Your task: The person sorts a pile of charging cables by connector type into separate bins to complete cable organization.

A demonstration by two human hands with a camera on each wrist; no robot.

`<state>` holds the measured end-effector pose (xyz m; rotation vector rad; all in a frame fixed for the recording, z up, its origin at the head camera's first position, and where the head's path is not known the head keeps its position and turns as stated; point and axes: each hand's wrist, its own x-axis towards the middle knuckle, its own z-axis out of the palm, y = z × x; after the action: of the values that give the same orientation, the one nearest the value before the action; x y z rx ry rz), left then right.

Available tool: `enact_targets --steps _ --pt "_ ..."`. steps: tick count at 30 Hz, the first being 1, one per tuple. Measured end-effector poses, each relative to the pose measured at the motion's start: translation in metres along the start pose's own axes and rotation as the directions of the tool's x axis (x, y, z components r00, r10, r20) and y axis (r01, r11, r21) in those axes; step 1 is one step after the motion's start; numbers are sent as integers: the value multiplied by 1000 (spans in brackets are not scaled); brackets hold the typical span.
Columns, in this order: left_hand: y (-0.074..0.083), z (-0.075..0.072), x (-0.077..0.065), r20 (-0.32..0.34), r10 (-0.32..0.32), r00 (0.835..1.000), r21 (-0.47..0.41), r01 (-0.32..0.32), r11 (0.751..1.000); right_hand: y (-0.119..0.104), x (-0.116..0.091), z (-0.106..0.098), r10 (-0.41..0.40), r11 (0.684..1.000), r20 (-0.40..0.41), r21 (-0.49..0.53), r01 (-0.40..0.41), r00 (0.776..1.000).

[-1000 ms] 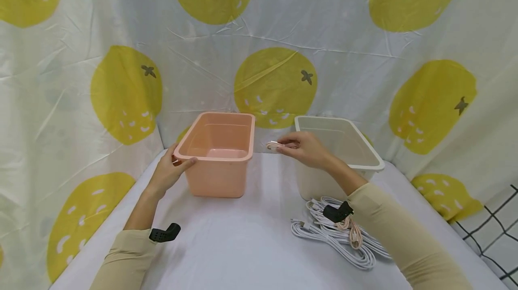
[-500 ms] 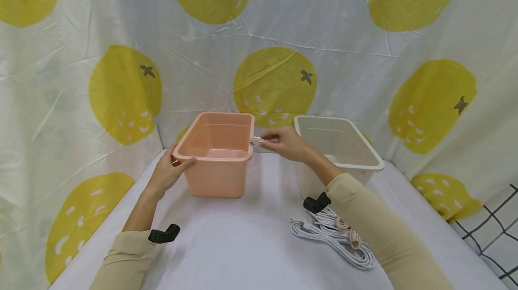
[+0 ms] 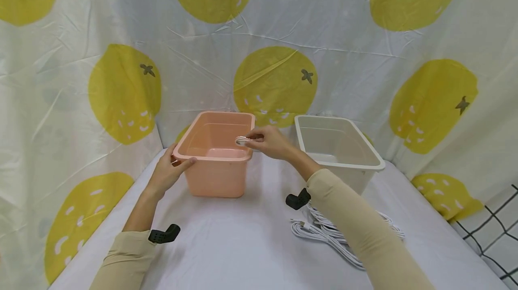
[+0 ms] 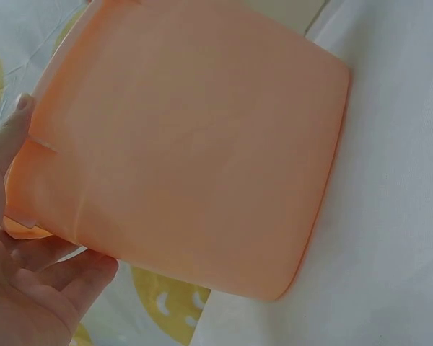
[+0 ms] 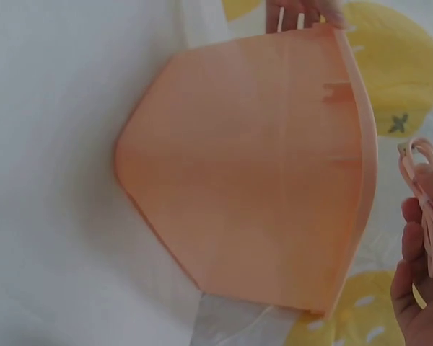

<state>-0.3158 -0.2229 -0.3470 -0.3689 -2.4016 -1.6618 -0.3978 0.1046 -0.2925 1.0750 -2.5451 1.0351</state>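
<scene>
A peach plastic bin (image 3: 216, 177) stands upright on the table. My left hand (image 3: 165, 174) grips the rim at its near left corner, thumb on the outside in the left wrist view. In my right hand (image 3: 269, 142) a coiled pale pink cable (image 3: 243, 140) is pinched between thumb and fingers, above the bin's right rim. The right wrist view shows the loops of the cable (image 5: 427, 194) beyond the rim. Several white coiled cables (image 3: 319, 232) lie in a pile at the right, partly hidden under my right forearm.
A cream plastic bin (image 3: 336, 146) stands at the right, behind the pile. A white cloth (image 3: 226, 245) covers the table. Behind hangs a curtain (image 3: 194, 69) with yellow lemons. A black wire grid (image 3: 491, 231) is at the far right.
My right hand has moved left with the pink cable, from in front of the cream bin to over the peach bin's right rim. My left hand has stayed on the rim.
</scene>
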Motion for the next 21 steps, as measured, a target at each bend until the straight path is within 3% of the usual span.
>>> enact_targets --steps 9,14,21 --pt "-1 0 2 3 8 1000 6 -8 1000 -3 18 18 1 1000 -34 -18 -2 999" --pt "-1 -1 1 2 -13 1000 -1 13 1000 -6 23 28 15 1000 -8 23 -14 1000" --pt "-31 0 13 -22 6 1000 -13 -6 1000 -5 29 38 -6 1000 -15 22 6 1000"
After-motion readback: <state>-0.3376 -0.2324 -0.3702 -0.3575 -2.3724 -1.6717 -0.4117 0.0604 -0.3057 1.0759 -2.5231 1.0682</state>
